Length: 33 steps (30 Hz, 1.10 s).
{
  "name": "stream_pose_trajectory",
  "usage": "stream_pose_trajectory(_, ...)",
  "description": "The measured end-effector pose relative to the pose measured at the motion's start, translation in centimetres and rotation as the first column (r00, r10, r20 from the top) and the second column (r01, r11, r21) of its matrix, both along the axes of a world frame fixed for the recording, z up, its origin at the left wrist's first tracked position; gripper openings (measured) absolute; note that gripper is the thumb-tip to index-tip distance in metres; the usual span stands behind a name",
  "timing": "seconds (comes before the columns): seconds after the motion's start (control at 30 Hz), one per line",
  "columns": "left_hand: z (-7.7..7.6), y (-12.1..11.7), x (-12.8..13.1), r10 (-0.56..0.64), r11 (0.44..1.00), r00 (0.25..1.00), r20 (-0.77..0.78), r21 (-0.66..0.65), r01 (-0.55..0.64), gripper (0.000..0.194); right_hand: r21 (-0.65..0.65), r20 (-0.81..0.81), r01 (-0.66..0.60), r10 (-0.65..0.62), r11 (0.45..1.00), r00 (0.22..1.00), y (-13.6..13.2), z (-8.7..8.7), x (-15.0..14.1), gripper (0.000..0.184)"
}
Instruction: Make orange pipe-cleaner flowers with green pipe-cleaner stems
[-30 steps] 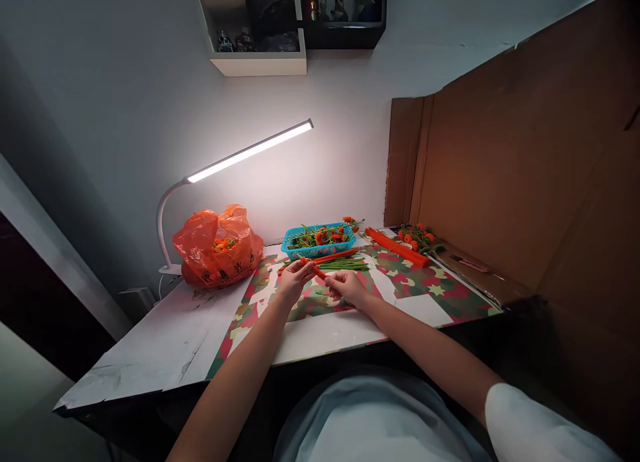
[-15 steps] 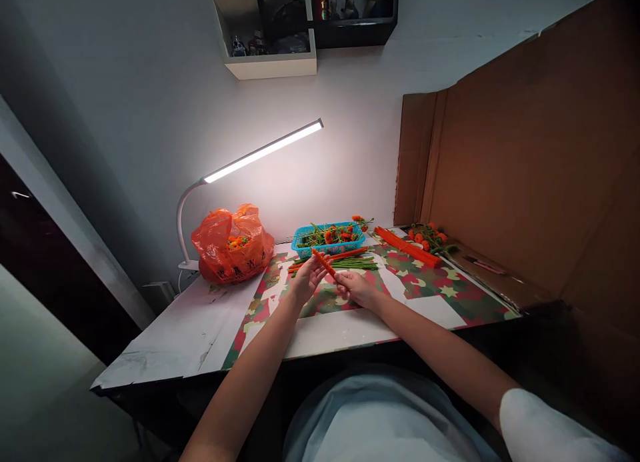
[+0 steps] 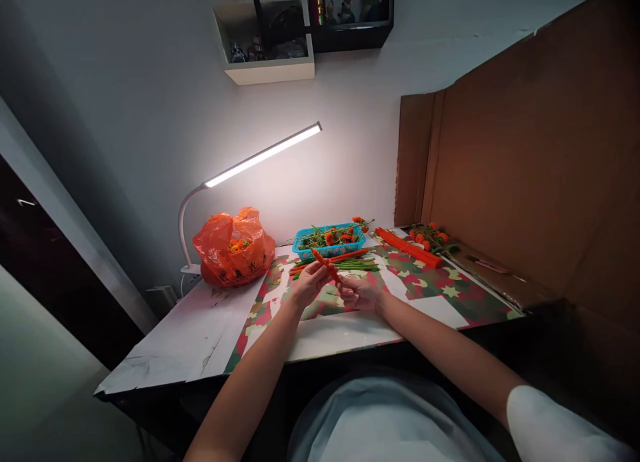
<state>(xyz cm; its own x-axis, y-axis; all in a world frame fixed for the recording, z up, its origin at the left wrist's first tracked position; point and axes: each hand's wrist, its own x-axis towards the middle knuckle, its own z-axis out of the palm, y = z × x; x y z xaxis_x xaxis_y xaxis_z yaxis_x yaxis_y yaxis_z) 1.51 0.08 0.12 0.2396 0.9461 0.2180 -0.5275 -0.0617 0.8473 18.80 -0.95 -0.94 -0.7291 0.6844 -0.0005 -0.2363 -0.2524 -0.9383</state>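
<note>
A short length of orange pipe cleaners [image 3: 319,256], slanting down to the right, is held between my hands above the front middle of the table. My left hand [image 3: 311,282] closes around its middle, thumb and fingers pressed on it. At the lower end, my right hand [image 3: 357,293] pinches it. Just behind my hands lie green pipe cleaners [image 3: 363,265] in a loose row, with some long orange ones beside them. A blue basket [image 3: 327,251] filled with orange flowers and green stems stands behind these.
On the left, an orange plastic bag [image 3: 215,249] of orange flowers sits near a lit clamp lamp [image 3: 265,157]. A thick orange bundle [image 3: 407,247] and more orange flowers [image 3: 427,235] lie at right, beside a tall cardboard sheet [image 3: 525,169]. A shelf [image 3: 273,74] hangs above.
My left hand has turned from an open palm under the orange piece to fingers closed on it. My right hand has shifted slightly lower. The view has tilted a little.
</note>
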Motion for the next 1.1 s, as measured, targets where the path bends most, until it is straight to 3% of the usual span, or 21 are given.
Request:
stream_pose_trajectory(0.17, 0.1, 0.1, 0.0, 0.079, 0.997, 0.997, -0.026, 0.003, -0.079, 0.039, 0.075, -0.013, 0.135, -0.134, 0.988, 0.991, 0.1, -0.7, -0.7, 0.043)
stream_pose_trajectory(0.33, 0.1, 0.2, 0.3, 0.151, 0.988, 0.987, -0.052, -0.001, -0.152, 0.040, 0.187, -0.045, 0.305, -0.302, 0.934, 0.952, 0.5, -1.7, -1.4, 0.045)
stream_pose_trajectory(0.53, -0.1, 0.3, 0.6, 0.192, 0.981, 0.979, -0.071, -0.001, -0.193, 0.039, 0.221, -0.045, 0.387, -0.386, 0.895, 0.921, 0.7, -1.9, -1.5, 0.043)
stream_pose_trajectory(0.7, -0.3, 0.4, 0.4, 0.149, 0.989, 0.985, -0.089, -0.008, -0.150, 0.037, 0.152, -0.040, 0.347, -0.345, 0.926, 0.938, 0.6, -1.8, -1.4, 0.043)
stream_pose_trajectory(0.87, -0.5, 0.0, 0.9, 0.037, 0.999, 0.990, -0.135, 0.017, -0.035, 0.041, 0.028, -0.096, 0.289, -0.285, 0.957, 0.954, 0.6, -1.3, -1.1, 0.042)
stream_pose_trajectory(1.1, -0.6, -0.2, 1.0, -0.023, 0.998, 0.982, -0.189, 0.050, 0.033, 0.037, -0.094, -0.096, 0.119, -0.128, 0.988, 0.987, 0.0, -0.2, -0.5, 0.034)
